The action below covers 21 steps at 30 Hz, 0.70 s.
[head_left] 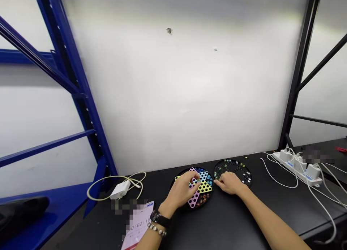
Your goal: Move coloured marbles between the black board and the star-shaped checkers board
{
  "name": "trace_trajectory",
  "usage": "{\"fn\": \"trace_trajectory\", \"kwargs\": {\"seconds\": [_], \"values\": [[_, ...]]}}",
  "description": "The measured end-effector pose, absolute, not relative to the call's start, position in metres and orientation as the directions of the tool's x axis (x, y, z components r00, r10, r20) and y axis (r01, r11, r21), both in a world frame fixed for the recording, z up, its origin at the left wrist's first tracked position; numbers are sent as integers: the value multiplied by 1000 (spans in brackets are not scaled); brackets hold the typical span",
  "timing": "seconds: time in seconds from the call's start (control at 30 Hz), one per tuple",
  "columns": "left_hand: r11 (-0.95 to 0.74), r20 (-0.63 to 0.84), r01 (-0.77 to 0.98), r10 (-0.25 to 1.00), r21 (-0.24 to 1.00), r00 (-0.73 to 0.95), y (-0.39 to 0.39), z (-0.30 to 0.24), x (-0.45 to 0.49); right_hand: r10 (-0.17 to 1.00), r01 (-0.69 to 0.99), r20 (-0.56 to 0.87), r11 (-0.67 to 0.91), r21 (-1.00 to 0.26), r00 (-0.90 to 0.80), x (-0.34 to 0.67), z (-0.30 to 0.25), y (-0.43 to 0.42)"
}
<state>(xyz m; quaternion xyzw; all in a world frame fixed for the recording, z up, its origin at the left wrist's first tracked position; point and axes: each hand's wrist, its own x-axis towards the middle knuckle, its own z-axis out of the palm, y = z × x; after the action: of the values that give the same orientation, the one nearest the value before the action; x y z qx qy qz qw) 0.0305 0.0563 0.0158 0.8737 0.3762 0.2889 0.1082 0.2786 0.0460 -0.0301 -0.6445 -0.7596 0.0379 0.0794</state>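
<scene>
My left hand (181, 190) is over a round Chinese checkers board (205, 188), its thumb and fingertips pinched around a small greenish marble (198, 180). The board has a coloured star full of holes, with blue marbles (209, 179) and reddish marbles (204, 198) in the pockets at its rim. My right hand (230, 183) lies at the near left edge of a round black tray (232, 167), fingers curled and thumb toward the board. Whatever its fingers may hold is hidden. Green marbles (225, 166) and white marbles (246, 178) sit in the tray.
A phone showing a timer (138, 226) lies by my left wrist. Behind it is a white charger (120, 189) with a looped cable. At right, a white power strip (298, 168) trails several cables over the black table (217, 224). Blue shelf posts (89, 109) stand left.
</scene>
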Motion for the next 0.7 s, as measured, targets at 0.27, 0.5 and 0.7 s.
{"fn": "trace_trajectory", "kwargs": {"seconds": [0.27,0.5,0.7], "values": [[-691,417,594,723,411,551,56,16,31,980,912,171,164,-376,-106,286,-47,62],[-685,409,599,728,414,549,57,15,31,986,787,165,103,-609,-1,338,-36,69],[-688,413,598,726,412,551,56,14,30,978,789,-148,26,-614,-148,350,-22,49]]}}
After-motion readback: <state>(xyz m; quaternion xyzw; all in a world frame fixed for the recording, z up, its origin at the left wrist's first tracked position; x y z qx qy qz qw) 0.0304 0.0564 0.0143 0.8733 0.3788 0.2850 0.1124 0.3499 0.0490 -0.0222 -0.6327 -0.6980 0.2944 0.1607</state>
